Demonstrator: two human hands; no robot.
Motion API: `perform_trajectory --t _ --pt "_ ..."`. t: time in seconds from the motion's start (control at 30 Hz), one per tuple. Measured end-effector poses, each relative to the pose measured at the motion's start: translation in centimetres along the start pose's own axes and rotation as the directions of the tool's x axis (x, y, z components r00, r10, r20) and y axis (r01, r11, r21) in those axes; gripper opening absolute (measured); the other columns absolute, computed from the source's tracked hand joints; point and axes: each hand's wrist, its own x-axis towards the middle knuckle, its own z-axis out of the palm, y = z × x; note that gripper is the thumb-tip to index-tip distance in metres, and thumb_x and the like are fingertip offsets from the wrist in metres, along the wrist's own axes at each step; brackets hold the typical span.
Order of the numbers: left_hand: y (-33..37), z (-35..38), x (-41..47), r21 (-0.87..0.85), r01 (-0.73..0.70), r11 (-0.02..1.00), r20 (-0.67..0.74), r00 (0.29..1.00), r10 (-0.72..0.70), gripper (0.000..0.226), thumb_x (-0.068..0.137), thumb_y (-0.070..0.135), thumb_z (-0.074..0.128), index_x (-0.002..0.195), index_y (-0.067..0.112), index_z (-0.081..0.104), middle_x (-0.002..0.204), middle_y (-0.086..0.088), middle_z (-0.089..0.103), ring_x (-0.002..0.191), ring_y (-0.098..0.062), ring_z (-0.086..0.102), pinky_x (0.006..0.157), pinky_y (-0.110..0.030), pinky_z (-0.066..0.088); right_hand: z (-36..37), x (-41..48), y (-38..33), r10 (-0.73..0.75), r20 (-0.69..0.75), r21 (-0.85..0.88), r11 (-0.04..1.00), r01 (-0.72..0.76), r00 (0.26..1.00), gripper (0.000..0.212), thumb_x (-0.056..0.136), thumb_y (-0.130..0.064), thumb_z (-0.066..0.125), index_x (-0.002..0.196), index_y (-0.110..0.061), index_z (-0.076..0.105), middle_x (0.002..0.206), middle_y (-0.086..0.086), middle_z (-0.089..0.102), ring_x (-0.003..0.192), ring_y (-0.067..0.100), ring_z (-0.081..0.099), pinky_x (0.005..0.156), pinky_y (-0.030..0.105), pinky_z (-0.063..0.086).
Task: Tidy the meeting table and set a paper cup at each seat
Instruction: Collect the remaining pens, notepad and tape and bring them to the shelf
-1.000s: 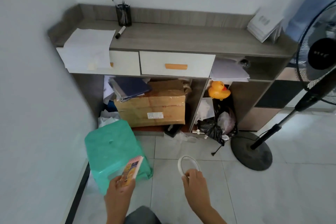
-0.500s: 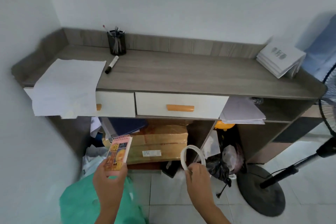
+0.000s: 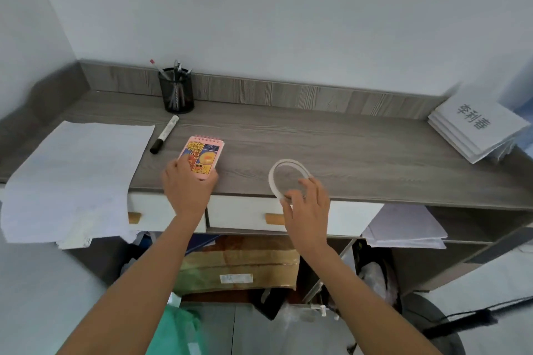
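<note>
A small pink spiral notepad (image 3: 203,157) lies flat on the grey wooden sideboard top (image 3: 331,147). My left hand (image 3: 187,184) holds its near edge, thumb on the left side and fingers at the lower right corner. A white tape ring (image 3: 288,174) lies on the top near the front edge. My right hand (image 3: 307,207) pinches the ring's near rim with curled fingers. No paper cup is in view.
A black mesh pen holder (image 3: 176,94), a marker (image 3: 164,134), a sheet of white paper (image 3: 78,173) overhanging the left front and a stack of white booklets (image 3: 476,127) share the top. Two white drawers, a cardboard box (image 3: 239,265), a green stool (image 3: 178,328) and a fan base lie below.
Both hands rose from in front of the lower shelves to the sideboard top. The notepad and the tape ring, carried in the air before, now lie on the surface.
</note>
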Motion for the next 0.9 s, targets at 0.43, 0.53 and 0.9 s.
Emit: perform_trajectory --t 0.43,0.53,0.9 --pt "0.1 3.9 4.4 0.348 0.185 0.919 0.049 0.975 -0.215 0.072 0.090 0.050 0.039 0.143 0.009 0.015 0.152 -0.030 0.005 0.141 -0.043 0.005 0.115 -0.050 0.012 7.8 9.4 -3.0 0.029 0.498 0.163 0.979 -0.126 0.867 0.018 0.087 -0.019 0.056 0.100 -0.007 0.060 0.129 0.017 0.045 0.123 0.034 0.036 0.092 0.043 0.036" --pt "0.2 3.9 4.4 0.312 0.239 0.919 0.019 0.966 -0.258 0.078 0.087 0.052 0.044 0.145 0.012 0.010 0.151 -0.032 0.002 0.141 -0.044 0.004 0.115 -0.049 0.012 9.2 10.7 -4.4 0.049 0.521 0.163 0.974 -0.156 0.852 0.023 0.091 -0.023 0.048 0.106 -0.010 0.058 0.135 0.015 0.038 0.127 0.030 0.029 0.095 0.041 0.032" --pt "0.2 3.5 4.1 0.256 0.221 0.941 0.036 0.971 -0.237 0.080 0.086 0.053 0.045 0.145 0.011 0.010 0.152 -0.029 0.006 0.141 -0.043 0.007 0.114 -0.051 0.013 7.1 8.9 -4.6 0.164 0.526 0.180 0.938 -0.297 0.835 0.052 0.088 -0.041 0.049 0.133 -0.018 0.037 0.146 0.015 0.029 0.135 0.030 0.023 0.106 0.042 0.027"
